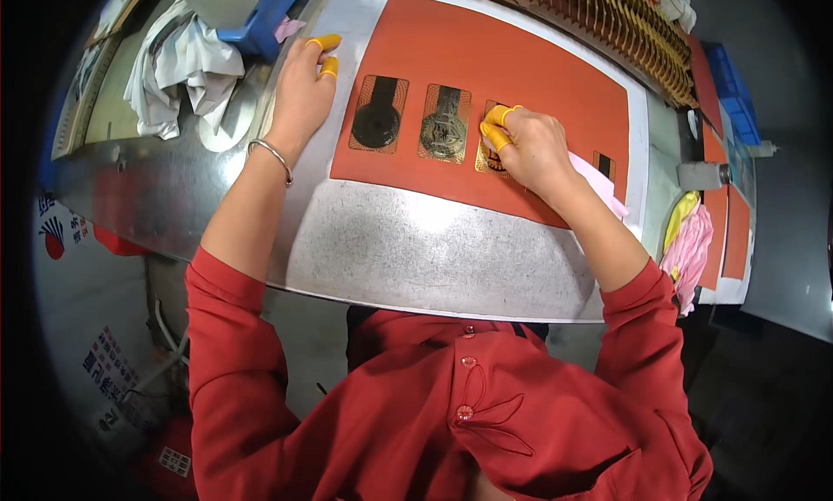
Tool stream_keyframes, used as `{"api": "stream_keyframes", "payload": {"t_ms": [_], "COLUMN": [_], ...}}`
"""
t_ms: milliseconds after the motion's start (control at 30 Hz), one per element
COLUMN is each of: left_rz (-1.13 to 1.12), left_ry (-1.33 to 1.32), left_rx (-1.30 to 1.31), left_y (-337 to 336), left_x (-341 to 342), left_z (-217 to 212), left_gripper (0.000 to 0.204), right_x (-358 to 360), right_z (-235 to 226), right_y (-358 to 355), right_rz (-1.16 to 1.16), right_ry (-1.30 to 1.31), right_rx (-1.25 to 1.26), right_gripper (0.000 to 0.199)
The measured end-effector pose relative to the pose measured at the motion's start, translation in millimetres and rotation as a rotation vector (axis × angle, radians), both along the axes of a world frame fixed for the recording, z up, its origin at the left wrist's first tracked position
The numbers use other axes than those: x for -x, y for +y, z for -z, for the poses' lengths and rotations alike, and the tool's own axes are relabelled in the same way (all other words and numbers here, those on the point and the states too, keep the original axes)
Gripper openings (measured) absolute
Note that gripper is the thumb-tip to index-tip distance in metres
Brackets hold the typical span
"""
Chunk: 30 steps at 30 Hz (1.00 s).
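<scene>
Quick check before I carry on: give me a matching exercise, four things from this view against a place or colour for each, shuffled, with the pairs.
Things
1. Left hand
2. Right hand
3. White cloth
4. Bracelet

Places and colours
A. Crumpled near the blue bin
B. Silver-coloured
C. Fingers at a patterned gold panel
D. Just left of the orange mat

Pairs: 1-D, 2-C, 3-A, 4-B

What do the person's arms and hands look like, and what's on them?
The red sleeves end on the forearms. The left hand and right hand both wear yellow finger covers, and a thin silver bangle circles the left wrist.
</scene>
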<state>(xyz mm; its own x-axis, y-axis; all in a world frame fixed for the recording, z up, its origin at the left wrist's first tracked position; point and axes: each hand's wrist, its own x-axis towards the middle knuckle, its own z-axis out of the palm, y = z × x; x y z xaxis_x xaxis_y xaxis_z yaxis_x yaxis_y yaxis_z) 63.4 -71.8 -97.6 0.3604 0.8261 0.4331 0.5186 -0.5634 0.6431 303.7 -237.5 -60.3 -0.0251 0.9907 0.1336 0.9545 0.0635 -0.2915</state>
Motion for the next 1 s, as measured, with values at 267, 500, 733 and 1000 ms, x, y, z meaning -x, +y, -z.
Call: {"api": "stream_keyframes", "payload": {"t_ms": [267, 500, 733, 1000], "left_rz": [-0.002, -0.001, -0.017, -0.012], "left_ry": [0.011, -0.007, 0.002, -0.007], "left_rx": [0.025, 0.04, 0.02, 0.027], "left_y": [-2, -3, -7, -6], "left_x": [-2, -2, 0, 0], "left_z": [-2, -3, -3, -4], "left_gripper": [0.026, 0.027, 0.025, 0.025], "right_x": [0, 3, 4, 3], "right_z": [2, 4, 4, 4], "right_y": [0, -11, -22, -26], "right_rz": [0.019, -0.028, -0.124, -0.145], "right_ry": [0.002, -0.034, -0.023, -0.008], "right_rx": [-0.094, -0.076, -0.075, -0.053], "right_gripper": [0.015, 0.011, 0.011, 0.008]}}
